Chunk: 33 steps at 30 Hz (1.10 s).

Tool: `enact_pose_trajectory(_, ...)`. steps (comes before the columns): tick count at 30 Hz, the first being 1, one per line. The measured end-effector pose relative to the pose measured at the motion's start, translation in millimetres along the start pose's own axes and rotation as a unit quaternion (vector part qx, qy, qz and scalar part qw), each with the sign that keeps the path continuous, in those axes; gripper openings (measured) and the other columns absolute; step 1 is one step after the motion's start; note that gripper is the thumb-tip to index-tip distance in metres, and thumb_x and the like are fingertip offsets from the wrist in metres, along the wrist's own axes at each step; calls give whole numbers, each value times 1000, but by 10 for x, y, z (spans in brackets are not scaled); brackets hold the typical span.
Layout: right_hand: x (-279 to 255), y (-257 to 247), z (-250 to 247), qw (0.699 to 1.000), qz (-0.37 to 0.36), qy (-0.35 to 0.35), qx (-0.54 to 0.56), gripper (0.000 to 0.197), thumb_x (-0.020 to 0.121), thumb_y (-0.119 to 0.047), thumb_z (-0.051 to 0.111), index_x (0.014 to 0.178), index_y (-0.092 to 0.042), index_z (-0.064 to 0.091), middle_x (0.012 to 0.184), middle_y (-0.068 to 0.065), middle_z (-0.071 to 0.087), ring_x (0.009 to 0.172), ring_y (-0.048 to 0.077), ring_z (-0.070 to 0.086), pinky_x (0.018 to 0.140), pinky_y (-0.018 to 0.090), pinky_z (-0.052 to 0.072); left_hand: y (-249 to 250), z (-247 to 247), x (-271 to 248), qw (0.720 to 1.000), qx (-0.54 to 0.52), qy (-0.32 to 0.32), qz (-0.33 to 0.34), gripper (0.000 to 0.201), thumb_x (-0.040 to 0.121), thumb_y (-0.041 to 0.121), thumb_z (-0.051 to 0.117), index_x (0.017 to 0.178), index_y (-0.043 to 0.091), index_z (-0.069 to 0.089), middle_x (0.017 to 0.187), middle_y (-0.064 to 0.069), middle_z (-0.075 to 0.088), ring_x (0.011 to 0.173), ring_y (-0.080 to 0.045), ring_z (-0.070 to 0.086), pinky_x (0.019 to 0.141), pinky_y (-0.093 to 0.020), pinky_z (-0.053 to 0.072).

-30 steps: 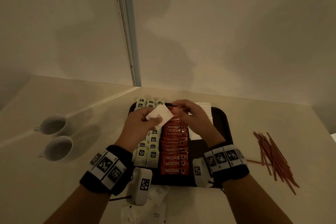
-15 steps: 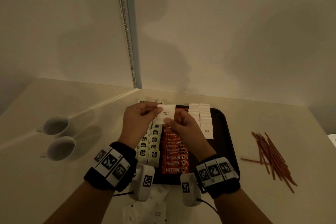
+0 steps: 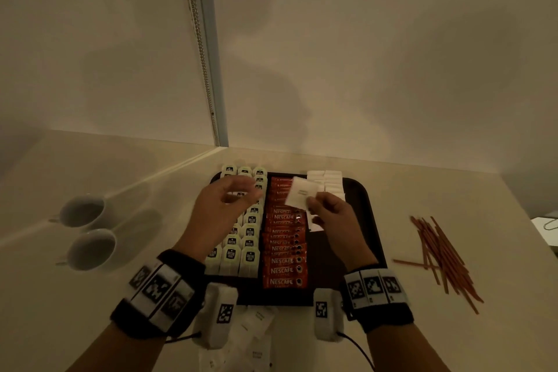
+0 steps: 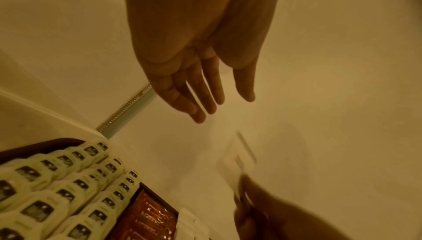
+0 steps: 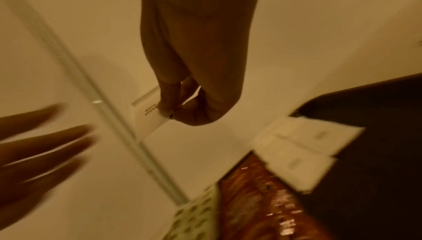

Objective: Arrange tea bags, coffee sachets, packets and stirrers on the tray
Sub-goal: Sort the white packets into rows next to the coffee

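Observation:
A dark tray (image 3: pixel 373 220) holds rows of pale tea bags (image 3: pixel 250 232), a column of red coffee sachets (image 3: pixel 283 260) and white sugar packets (image 3: pixel 330 181) at its far right. My right hand (image 3: pixel 327 214) pinches one white sugar packet (image 3: pixel 300 195) above the sachets; the right wrist view shows the same packet (image 5: pixel 148 119) between thumb and fingers. Over the tea bags hovers my left hand (image 3: pixel 229 199), fingers straight and empty (image 4: pixel 205 99). Brown stirrers (image 3: pixel 444 260) lie in a loose pile on the table right of the tray.
Two white cups (image 3: pixel 87 229) stand on the table to the left. More white packets (image 3: pixel 256 332) lie near the table's front edge below the tray. A wall with a metal strip (image 3: pixel 205 48) rises right behind the tray.
The sugar packet passed from my left hand to my right. My left hand let go and drew back to the left, fingers now straight; my right hand carries the packet rightward.

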State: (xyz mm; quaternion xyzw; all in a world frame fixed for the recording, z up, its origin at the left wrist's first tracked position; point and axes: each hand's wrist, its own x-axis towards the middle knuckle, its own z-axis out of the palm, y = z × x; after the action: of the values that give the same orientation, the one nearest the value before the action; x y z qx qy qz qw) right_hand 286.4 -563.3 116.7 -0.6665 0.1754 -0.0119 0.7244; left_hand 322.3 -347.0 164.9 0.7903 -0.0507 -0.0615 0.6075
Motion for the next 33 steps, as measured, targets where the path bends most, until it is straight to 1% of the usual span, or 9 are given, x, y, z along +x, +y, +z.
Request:
enact_pose_trajectory(3, 161, 289, -367, 991, 26, 92, -96, 11, 93, -14, 54, 98, -10, 63, 94, 2, 66, 85, 15, 61, 68, 24, 49, -176, -279, -193, 998, 12, -50, -26, 11, 90, 18, 61, 97, 22, 70, 92, 7, 72, 80, -7, 67, 70, -19, 51)
enact_pose_trajectory(6, 303, 621, -635, 957, 63, 138, -248, 20, 92, -17, 57, 109, -6, 62, 103, 7, 65, 94, 20, 60, 82, 34, 52, -458, -546, -437, 995, 28, -70, -61, 17, 91, 7, 56, 93, 18, 69, 89, 2, 73, 73, -11, 67, 64, -18, 50)
enact_pose_trajectory(11, 397, 927, -683, 934, 109, 122, -317, 22, 89, -18, 62, 108, -8, 60, 110, 8, 63, 101, 22, 60, 92, 42, 51, -963, -917, -853, 986, 23, -7, -164, 19, 91, 1, 54, 92, 12, 69, 82, -2, 74, 72, -24, 66, 67, -34, 49)
enact_pose_trajectory(13, 430, 959, -648, 934, 108, 117, -321, 25, 89, -18, 62, 110, -6, 61, 112, 9, 63, 103, 23, 59, 94, 39, 49, -1129, -1055, -992, 980, 15, 21, -198, 20, 91, -1, 53, 91, 11, 69, 82, -8, 74, 74, -31, 65, 67, -33, 49)
enact_pose_trajectory(16, 468, 948, -599, 927, 100, 116, -341, 25, 89, -18, 62, 111, -5, 61, 112, 10, 63, 104, 22, 58, 89, 30, 44, -1326, -1246, -1173, 970, 18, 50, -238, 20, 92, -2, 52, 91, 9, 68, 78, -7, 74, 74, -32, 63, 60, -27, 50)
enact_pose_trajectory(23, 470, 922, -477, 915, 63, 168, -361, 17, 87, -10, 63, 102, -1, 62, 106, 12, 63, 99, 22, 58, 82, 23, 41, -1692, -1602, -1460, 940, 26, 88, -327, 18, 96, 8, 49, 99, 8, 67, 93, -12, 71, 86, -36, 63, 72, -35, 45)
enact_pose_trajectory(27, 471, 937, -441, 914, 50, 181, -361, 12, 87, -11, 64, 94, -4, 58, 91, 7, 58, 94, 25, 60, 74, 25, 41, -1718, -1645, -1558, 938, 23, 97, -333, 18, 96, 8, 49, 96, 10, 66, 97, -15, 70, 86, -36, 64, 71, -34, 45)
enact_pose_trajectory(30, 437, 875, -411, 917, 46, 193, -345, 20, 85, -16, 67, 94, -4, 55, 88, 5, 56, 91, 26, 60, 71, 27, 40, -1702, -1673, -1652, 940, 20, 106, -323, 17, 96, 8, 49, 97, 9, 67, 96, -14, 70, 86, -36, 63, 72, -35, 45)
enact_pose_trajectory(33, 304, 700, -277, 928, 5, 158, -337, 27, 86, -25, 67, 101, -6, 56, 90, 4, 58, 84, 18, 59, 68, 23, 41, -1664, -1710, -1738, 944, 6, 112, -311, 18, 96, 9, 48, 96, 10, 66, 97, -15, 69, 86, -36, 62, 71, -35, 44)
